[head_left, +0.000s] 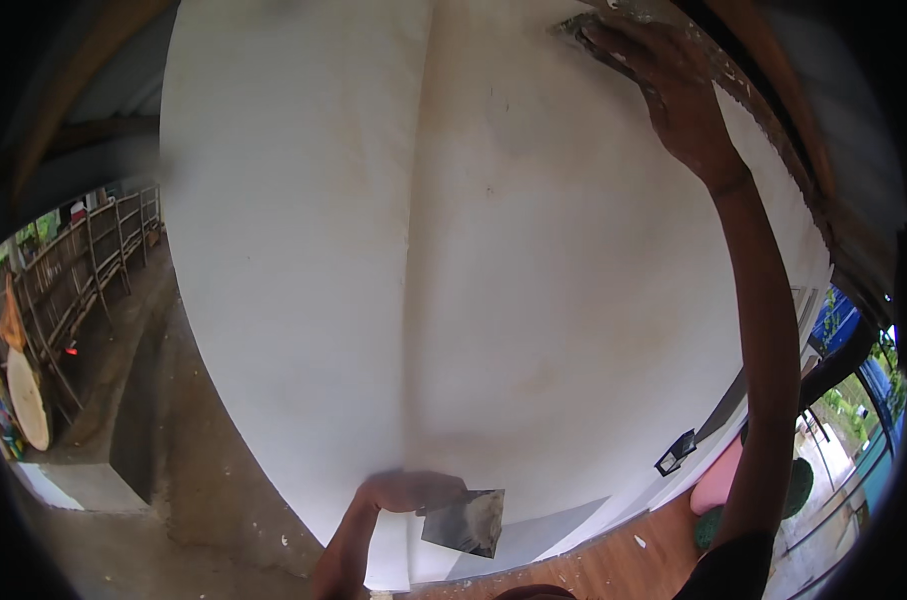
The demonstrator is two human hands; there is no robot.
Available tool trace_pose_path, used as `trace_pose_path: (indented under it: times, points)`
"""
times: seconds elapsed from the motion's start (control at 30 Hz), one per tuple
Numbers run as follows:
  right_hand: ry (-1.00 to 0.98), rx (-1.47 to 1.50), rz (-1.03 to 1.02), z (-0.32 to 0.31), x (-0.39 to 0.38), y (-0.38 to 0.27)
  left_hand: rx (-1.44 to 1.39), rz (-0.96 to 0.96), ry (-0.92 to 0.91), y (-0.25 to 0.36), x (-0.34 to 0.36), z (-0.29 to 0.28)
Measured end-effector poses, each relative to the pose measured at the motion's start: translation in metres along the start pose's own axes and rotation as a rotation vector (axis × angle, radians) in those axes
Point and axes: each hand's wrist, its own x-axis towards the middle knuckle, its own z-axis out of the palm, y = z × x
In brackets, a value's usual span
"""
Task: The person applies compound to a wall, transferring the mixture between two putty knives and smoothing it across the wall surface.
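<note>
A white-coated wall (574,270) with a vertical step down its middle fills most of the view. High on its right part, near the top edge, my right hand (674,100) grips a putty knife (578,32) whose dark blade lies against or very close to the surface; part of the tool is hidden by my fingers. Low down, my left hand (411,491) is closed on the edge of a square metal plate (452,530). A pale lump of putty (486,515) sits on the plate's right side. Faint brownish patches and small dark specks mark the wall.
An open electrical box (676,452) is set in the wall at lower right. Beyond my right arm are a pink object (718,478) and a dark green one (798,487). At left stand a stick fence (94,250), a round wooden board (28,398) and a concrete ledge (84,485).
</note>
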Motion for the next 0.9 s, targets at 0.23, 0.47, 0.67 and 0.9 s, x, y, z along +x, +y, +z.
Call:
trace_pose_path:
  times: [0.23, 0.47, 0.67, 0.9]
  points:
    - [0.193, -0.106, 0.002, 0.027, 0.059, -0.045, 0.011, 0.035, -0.018, 0.011, 0.0, 0.002]
    - [0.203, -0.042, -0.148, 0.047, 0.014, -0.108, 0.019, 0.124, 0.001, -0.001, -0.001, 0.003]
    - [0.219, 0.001, -0.094, 0.019, 0.019, -0.096, -0.024, 0.032, -0.047, 0.002, -0.001, 0.001]
    - [0.176, 0.011, -0.026, 0.042, 0.056, -0.077, -0.022, 0.076, 0.009, 0.008, 0.001, 0.003]
